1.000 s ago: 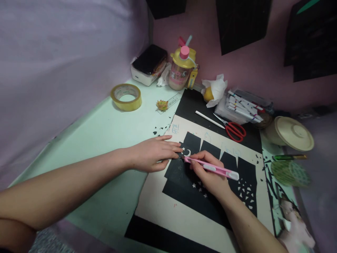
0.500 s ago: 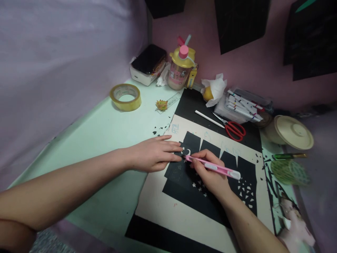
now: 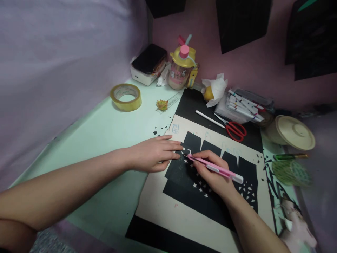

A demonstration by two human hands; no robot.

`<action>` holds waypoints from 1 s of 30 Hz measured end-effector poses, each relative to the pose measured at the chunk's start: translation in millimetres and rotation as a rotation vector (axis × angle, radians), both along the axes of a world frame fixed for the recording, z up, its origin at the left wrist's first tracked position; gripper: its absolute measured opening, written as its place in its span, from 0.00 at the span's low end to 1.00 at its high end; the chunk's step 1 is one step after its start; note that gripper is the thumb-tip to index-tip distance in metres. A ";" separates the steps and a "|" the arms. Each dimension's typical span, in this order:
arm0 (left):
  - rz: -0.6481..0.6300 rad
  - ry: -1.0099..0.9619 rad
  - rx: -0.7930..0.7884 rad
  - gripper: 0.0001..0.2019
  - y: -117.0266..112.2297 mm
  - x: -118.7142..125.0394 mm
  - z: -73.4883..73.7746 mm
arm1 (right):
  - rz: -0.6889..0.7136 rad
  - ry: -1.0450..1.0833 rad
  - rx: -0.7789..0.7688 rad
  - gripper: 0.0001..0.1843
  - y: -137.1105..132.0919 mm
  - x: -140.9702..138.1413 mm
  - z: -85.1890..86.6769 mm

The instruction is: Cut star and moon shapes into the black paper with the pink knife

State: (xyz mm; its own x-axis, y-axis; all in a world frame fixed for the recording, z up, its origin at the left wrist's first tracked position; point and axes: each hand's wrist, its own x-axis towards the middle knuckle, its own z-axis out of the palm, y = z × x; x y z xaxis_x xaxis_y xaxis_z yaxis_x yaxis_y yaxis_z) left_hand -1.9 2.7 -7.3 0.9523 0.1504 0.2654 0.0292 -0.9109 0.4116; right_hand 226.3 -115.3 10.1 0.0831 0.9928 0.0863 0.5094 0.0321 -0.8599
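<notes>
Black paper [image 3: 181,188] with tabs along its far side lies on a pale board [image 3: 158,203]. Small stars, a crescent and irregular shapes are cut through it. My left hand [image 3: 155,154] rests flat on the paper's left edge, fingers stretched and a little apart. In my right hand [image 3: 213,170] is a pink utility knife [image 3: 223,171], held like a pen. Its tip is at the paper, close by the crescent and just right of my left fingertips. Whether the blade touches the paper I cannot tell.
Red-handled scissors [image 3: 236,131] and a white stick [image 3: 210,118] lie beyond the board. A tape roll [image 3: 126,102], a drink bottle [image 3: 181,68] and a phone on a box [image 3: 150,58] stand farther back. Markers [image 3: 244,107] and a lidded bowl [image 3: 295,131] are to the right. Black scraps [image 3: 159,130] are scattered about.
My right hand and the utility knife have shifted slightly right, and the knife's tip has drawn a little away from my left fingers. My left hand stays in place.
</notes>
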 end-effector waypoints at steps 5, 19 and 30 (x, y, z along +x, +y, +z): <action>-0.005 -0.010 0.003 0.19 -0.4 -0.4 -1.2 | 0.094 0.039 0.048 0.05 1.2 1.8 0.3; -0.033 -0.019 0.021 0.19 2.4 -1.6 -2.1 | 0.210 0.056 0.077 0.08 6.3 -0.3 2.9; -0.036 0.044 0.003 0.18 4.2 -1.2 1.5 | 0.219 0.064 0.090 0.09 9.9 -1.3 4.2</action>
State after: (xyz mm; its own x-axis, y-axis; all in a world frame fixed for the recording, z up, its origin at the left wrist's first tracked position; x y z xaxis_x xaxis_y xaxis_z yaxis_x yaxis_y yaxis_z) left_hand -3.1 6.9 -5.8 0.9677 0.1154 0.2241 0.0144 -0.9130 0.4078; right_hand 225.1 -105.4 14.3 -0.1248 0.9763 0.1770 0.4269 0.2139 -0.8786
